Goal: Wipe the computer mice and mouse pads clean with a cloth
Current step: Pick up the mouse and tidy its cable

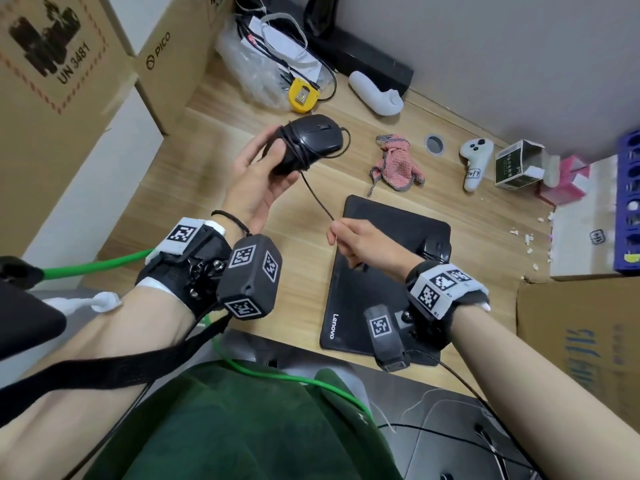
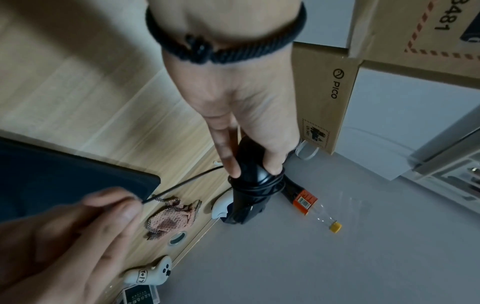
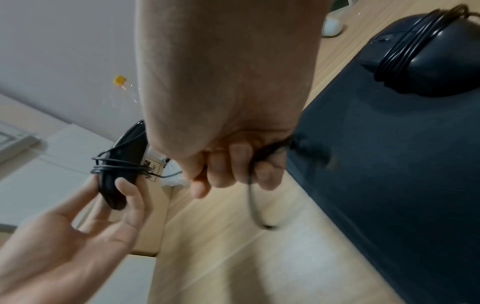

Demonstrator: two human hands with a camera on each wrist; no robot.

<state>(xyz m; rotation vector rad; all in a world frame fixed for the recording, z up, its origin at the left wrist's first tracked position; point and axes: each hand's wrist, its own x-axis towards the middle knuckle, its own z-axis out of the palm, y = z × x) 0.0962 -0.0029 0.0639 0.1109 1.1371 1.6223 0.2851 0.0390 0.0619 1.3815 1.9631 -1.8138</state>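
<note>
My left hand (image 1: 258, 174) holds a black wired mouse (image 1: 308, 142) above the desk, its cable coiled round the body; the same mouse (image 2: 249, 185) shows in the left wrist view between thumb and fingers. My right hand (image 1: 353, 242) grips the loose end of the mouse cable (image 1: 317, 195), and the curled fingers (image 3: 241, 164) show in the right wrist view. Below the right hand lies a black Lenovo mouse pad (image 1: 367, 282). A second black mouse (image 3: 436, 61), also cable-wrapped, sits on the pad (image 3: 389, 164). A pink cloth (image 1: 396, 164) lies crumpled on the desk beyond the pad.
Cardboard boxes (image 1: 55, 64) stand along the left. At the back lie a yellow tape measure (image 1: 303, 95), a plastic bag with cables (image 1: 263, 64) and white controllers (image 1: 474, 161). A small carton (image 1: 517, 164), a pink pack and a blue rack (image 1: 628, 202) crowd the right.
</note>
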